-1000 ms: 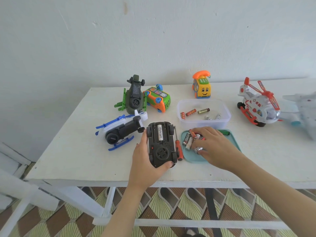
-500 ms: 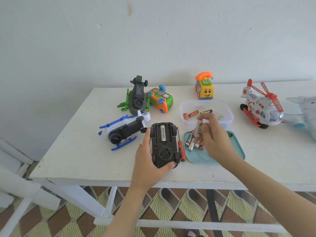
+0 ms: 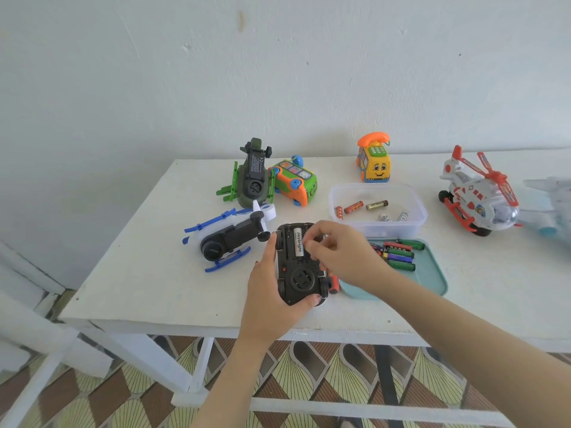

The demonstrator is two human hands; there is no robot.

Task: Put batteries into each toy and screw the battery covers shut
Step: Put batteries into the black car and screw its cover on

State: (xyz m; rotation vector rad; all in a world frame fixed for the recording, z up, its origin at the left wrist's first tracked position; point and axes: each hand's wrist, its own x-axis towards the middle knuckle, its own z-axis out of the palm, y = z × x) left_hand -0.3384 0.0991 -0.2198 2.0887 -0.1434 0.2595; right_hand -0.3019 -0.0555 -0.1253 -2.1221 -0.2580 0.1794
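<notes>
The left hand (image 3: pixel 268 291) grips the black car (image 3: pixel 298 273), which lies upside down at the near edge of the table (image 3: pixel 139 273), thumb on its left side and fingertips curled under its near end. The right hand (image 3: pixel 343 257) hovers over the car's open battery bay with its fingers bent together; whether they pinch anything I cannot tell. One white battery (image 3: pixel 298 243) sits in the bay's left slot. Just right of the car lies a red-handled screwdriver (image 3: pixel 333 282), beside a teal tray (image 3: pixel 432 273) of batteries (image 3: pixel 398 253). A clear tub (image 3: pixel 414 217) behind the tray holds more.
</notes>
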